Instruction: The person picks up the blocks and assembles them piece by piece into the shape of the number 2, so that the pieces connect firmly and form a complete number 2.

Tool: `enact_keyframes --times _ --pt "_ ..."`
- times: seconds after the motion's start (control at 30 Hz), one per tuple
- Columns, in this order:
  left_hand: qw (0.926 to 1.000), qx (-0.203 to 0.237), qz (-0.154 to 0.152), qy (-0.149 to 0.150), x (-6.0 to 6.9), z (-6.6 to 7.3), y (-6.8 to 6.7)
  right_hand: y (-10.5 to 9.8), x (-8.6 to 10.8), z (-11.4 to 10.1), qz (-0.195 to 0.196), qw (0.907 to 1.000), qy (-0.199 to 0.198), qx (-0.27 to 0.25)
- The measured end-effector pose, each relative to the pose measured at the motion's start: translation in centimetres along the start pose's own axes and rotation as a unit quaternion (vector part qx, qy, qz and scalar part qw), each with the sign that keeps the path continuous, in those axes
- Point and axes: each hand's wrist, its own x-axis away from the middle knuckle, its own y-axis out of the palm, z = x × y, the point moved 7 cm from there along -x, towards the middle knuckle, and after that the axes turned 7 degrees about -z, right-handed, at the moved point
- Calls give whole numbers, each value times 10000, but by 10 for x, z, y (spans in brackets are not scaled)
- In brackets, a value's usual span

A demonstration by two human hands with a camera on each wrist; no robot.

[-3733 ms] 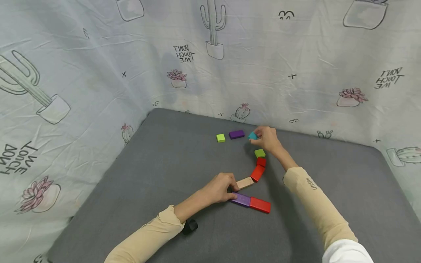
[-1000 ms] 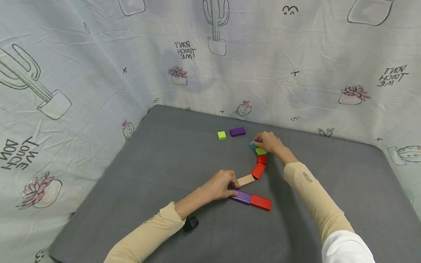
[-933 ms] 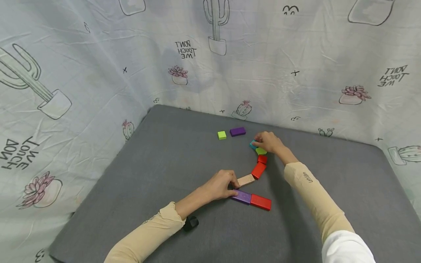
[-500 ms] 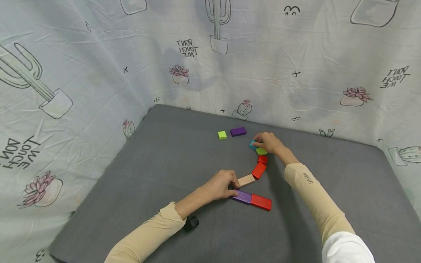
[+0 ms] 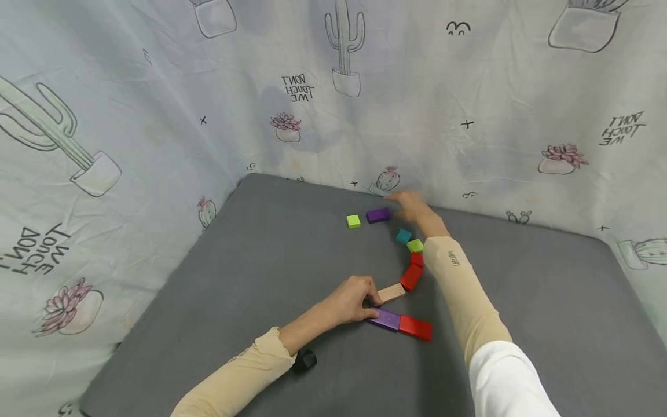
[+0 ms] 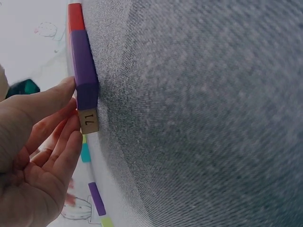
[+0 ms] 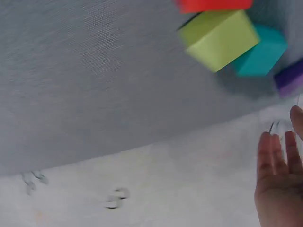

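Note:
My left hand (image 5: 348, 301) rests at the left ends of a purple block (image 5: 387, 319) and a plain wooden block (image 5: 392, 293). Its thumb touches the purple one and the curled fingers meet the wooden one, pinching them. A red block (image 5: 415, 328) adjoins the purple block. From the wooden block a curve runs back through two red blocks (image 5: 412, 276), a lime block (image 5: 415, 246) and a teal block (image 5: 403, 236). My right hand (image 5: 414, 209), blurred, hovers beside a dark purple block (image 5: 378, 215) at the back, its fingers extended and holding nothing.
A small lime block (image 5: 353, 221) lies left of the dark purple one. Under my left wrist sits a black object (image 5: 304, 362), partly hidden. A cloth printed with cacti (image 5: 495, 87) hangs behind the grey table surface (image 5: 250, 260).
My right hand has set the teal block against the lime block, let it go and moved back and left toward the dark purple block. The left hand has stayed in place.

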Motion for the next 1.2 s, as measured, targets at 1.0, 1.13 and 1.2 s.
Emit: enact_keyframes --times 1.0,1.13,1.2 --pt "9999 70 34 110 -7 5 5 -3 35 65 1530 9554 1569 -1979" --pt "10000 64 28 21 -6 1 4 -14 42 65 1987 9397 1450 -2376" --pt "10000 67 39 -19 -4 -1 3 -20 43 59 2170 9356 1325 -2448"
